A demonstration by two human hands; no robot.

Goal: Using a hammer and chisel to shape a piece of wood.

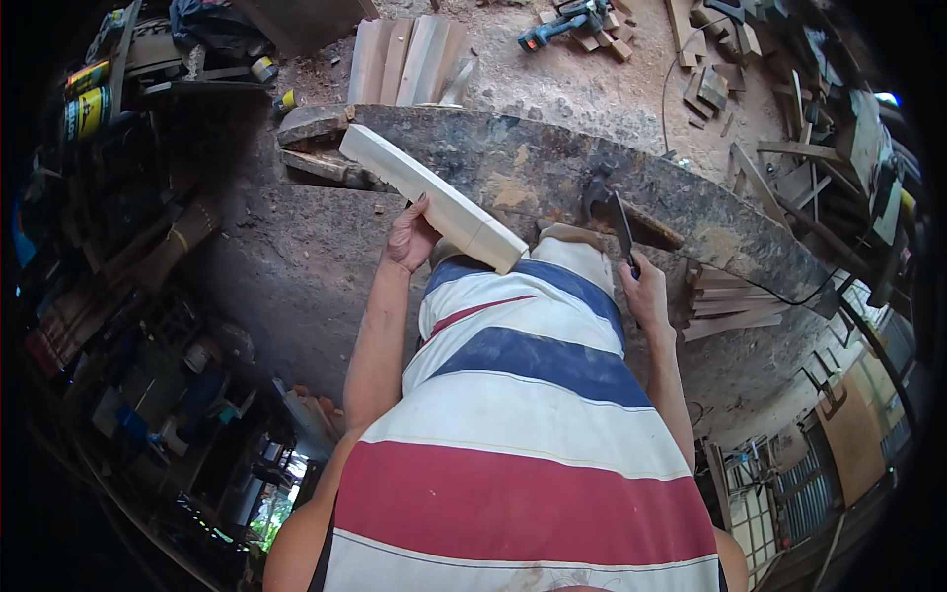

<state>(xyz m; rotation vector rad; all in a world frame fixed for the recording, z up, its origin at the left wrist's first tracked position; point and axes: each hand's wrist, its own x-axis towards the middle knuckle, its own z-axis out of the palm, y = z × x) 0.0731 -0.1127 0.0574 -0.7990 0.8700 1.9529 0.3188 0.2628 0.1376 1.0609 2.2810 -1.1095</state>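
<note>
My left hand [410,236] is closed around the lower edge of a pale, squared piece of wood [434,195]. The wood lies at a slant, its far end over the worn bench plank [513,158] and its near end by the lap of my striped clothing [523,365]. Thin lines cross it near that end. In my right hand [646,288] is a dark, narrow, blade-like tool [623,229], gripped at its lower end and pointing away from me. Its exact kind is unclear. Just left of its tip, a dark metal-looking object [596,197] rests on the plank.
Beyond the plank stand several wooden boards [404,61]. A blue-and-black power tool [562,25] lies among offcuts. More wood scraps [710,89] spread at the far right, with a dark cable nearby. Stacked wood strips [730,301] sit right of my right hand. Dark clutter fills the left.
</note>
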